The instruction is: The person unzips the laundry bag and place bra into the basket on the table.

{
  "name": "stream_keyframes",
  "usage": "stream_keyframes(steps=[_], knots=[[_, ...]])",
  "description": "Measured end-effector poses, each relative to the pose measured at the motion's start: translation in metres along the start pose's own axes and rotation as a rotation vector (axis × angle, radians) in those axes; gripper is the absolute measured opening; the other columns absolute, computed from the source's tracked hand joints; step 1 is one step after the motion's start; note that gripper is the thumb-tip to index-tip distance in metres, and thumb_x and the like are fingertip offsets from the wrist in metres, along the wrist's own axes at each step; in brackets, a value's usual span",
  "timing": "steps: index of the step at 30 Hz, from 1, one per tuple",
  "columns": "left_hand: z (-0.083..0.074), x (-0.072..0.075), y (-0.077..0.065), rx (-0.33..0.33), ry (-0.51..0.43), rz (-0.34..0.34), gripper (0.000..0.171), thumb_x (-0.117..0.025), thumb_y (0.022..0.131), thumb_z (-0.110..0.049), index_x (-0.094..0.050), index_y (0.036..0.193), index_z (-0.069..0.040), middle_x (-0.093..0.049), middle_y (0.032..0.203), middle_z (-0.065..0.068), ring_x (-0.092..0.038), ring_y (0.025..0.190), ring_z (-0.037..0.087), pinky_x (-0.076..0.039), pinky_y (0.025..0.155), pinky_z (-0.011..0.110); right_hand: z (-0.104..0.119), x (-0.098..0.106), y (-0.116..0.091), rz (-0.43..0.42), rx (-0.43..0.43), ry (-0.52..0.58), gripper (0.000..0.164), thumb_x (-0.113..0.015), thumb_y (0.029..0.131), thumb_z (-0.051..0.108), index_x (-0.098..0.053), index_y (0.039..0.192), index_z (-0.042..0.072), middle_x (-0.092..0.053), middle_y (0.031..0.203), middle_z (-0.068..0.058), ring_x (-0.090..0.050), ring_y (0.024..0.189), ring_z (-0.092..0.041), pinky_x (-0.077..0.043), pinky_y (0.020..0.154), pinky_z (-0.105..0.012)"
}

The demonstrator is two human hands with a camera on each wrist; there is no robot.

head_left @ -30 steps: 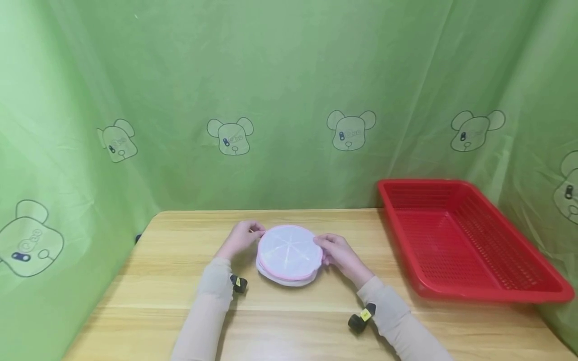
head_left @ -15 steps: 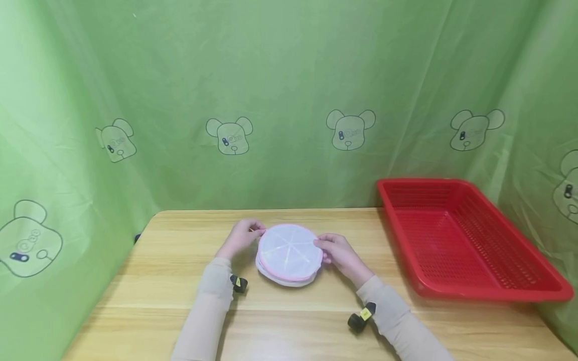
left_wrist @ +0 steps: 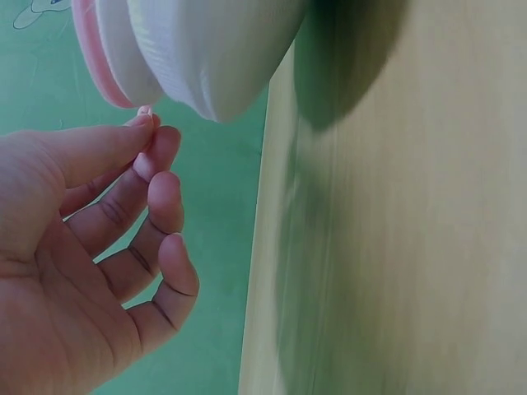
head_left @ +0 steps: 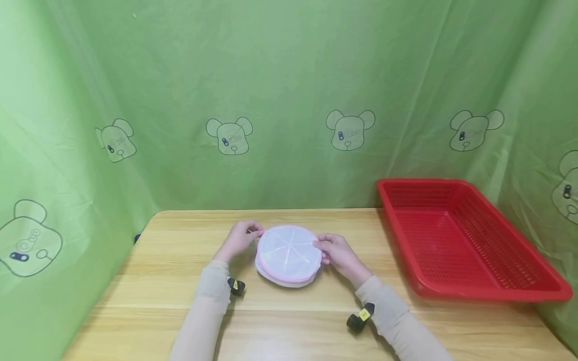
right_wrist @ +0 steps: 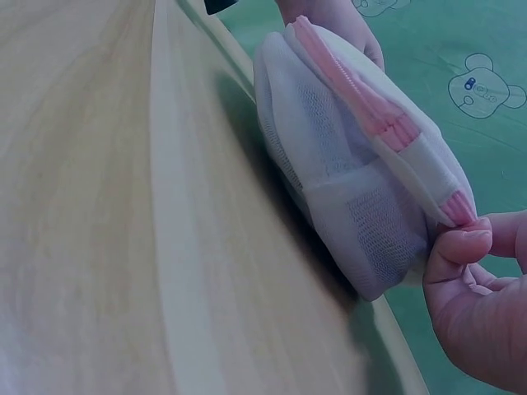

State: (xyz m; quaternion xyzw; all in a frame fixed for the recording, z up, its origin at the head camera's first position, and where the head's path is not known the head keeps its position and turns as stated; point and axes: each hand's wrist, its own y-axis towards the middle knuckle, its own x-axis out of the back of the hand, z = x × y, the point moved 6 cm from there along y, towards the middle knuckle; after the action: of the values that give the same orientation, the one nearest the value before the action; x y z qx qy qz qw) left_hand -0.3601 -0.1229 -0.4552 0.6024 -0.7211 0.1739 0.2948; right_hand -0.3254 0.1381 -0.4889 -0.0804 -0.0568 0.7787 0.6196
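A round white mesh laundry bag (head_left: 289, 253) with a pink zipper (right_wrist: 350, 86) around its edge is held over the middle of the table, its flat top tilted. At its left side, my left hand (head_left: 241, 238) pinches a small pink zipper pull (left_wrist: 146, 110) between thumb and index finger, the other fingers loosely curled. Opposite, my right hand (head_left: 338, 255) pinches the bag's rim at the pink end of the zipper. White cloth covers a stretch of the zipper near those fingertips, as the right wrist view shows. The bag's far underside is hidden.
To the right a large red plastic basket (head_left: 492, 295) with slotted walls stands on the wooden table (head_left: 289, 331). Green curtain (head_left: 289, 75) with printed bear heads encloses the back and sides. A small black camera (head_left: 236, 287) is worn on the left wrist.
The left wrist has shifted slightly to the left, and the bag has moved a touch with it. Both hands keep their pinch on the bag.
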Motion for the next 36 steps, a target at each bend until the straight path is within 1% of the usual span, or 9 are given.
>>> stream_keyframes(steps=[9, 13, 17, 22, 28, 36], knots=[[0.001, 0.003, -0.005, 0.003, 0.007, 0.002, 0.006, -0.066, 0.090, -0.013, -0.070, 0.094, -0.011, -0.071, 0.092, 0.004, -0.061, 0.084, 0.015, -0.052, 0.079, 0.029, -0.002, 0.001, 0.002, -0.012, 0.005, -0.005, 0.025, -0.054, 0.095, 0.003, -0.049, 0.114, -0.011, -0.053, 0.067, 0.004, -0.043, 0.051, -0.002, -0.036, 0.045, -0.013], [0.000, 0.005, -0.008, -0.007, 0.011, 0.005, 0.006, -0.066, 0.090, -0.013, -0.070, 0.094, -0.011, -0.071, 0.094, 0.004, -0.062, 0.085, 0.015, -0.053, 0.080, 0.031, -0.003, 0.002, 0.003, -0.014, 0.002, -0.006, 0.025, -0.054, 0.095, 0.003, -0.048, 0.115, -0.011, -0.053, 0.067, 0.004, -0.043, 0.051, -0.002, -0.037, 0.045, -0.014], [0.000, 0.006, -0.011, -0.002, 0.009, 0.012, 0.007, -0.065, 0.091, -0.013, -0.069, 0.095, -0.010, -0.071, 0.094, 0.005, -0.062, 0.085, 0.016, -0.053, 0.081, 0.033, -0.003, 0.003, 0.003, -0.030, -0.003, -0.004, 0.026, -0.055, 0.095, 0.003, -0.048, 0.115, -0.011, -0.054, 0.068, 0.003, -0.043, 0.052, -0.003, -0.037, 0.045, -0.014], [0.003, 0.007, -0.013, 0.007, 0.005, 0.025, 0.007, -0.065, 0.091, -0.013, -0.069, 0.096, -0.010, -0.071, 0.095, 0.007, -0.061, 0.085, 0.016, -0.053, 0.081, 0.032, -0.002, 0.004, 0.002, -0.035, -0.005, -0.005, 0.028, -0.055, 0.094, 0.003, -0.048, 0.117, -0.012, -0.055, 0.068, 0.003, -0.044, 0.052, -0.003, -0.038, 0.045, -0.014], [0.004, 0.007, -0.015, -0.013, 0.014, 0.027, 0.008, -0.065, 0.091, -0.013, -0.069, 0.096, -0.009, -0.071, 0.095, 0.006, -0.061, 0.086, 0.016, -0.053, 0.081, 0.032, -0.003, 0.004, 0.002, -0.038, -0.007, -0.002, 0.027, -0.054, 0.095, 0.003, -0.048, 0.116, -0.012, -0.054, 0.068, 0.003, -0.044, 0.051, -0.003, -0.038, 0.045, -0.014], [0.007, 0.008, -0.017, -0.017, 0.029, 0.034, 0.008, -0.065, 0.091, -0.015, -0.069, 0.096, -0.010, -0.071, 0.093, 0.003, -0.061, 0.084, 0.014, -0.053, 0.078, 0.029, -0.002, 0.003, 0.001, -0.036, -0.013, 0.001, 0.026, -0.054, 0.095, 0.002, -0.048, 0.116, -0.011, -0.053, 0.067, 0.003, -0.044, 0.051, -0.003, -0.038, 0.045, -0.014]])
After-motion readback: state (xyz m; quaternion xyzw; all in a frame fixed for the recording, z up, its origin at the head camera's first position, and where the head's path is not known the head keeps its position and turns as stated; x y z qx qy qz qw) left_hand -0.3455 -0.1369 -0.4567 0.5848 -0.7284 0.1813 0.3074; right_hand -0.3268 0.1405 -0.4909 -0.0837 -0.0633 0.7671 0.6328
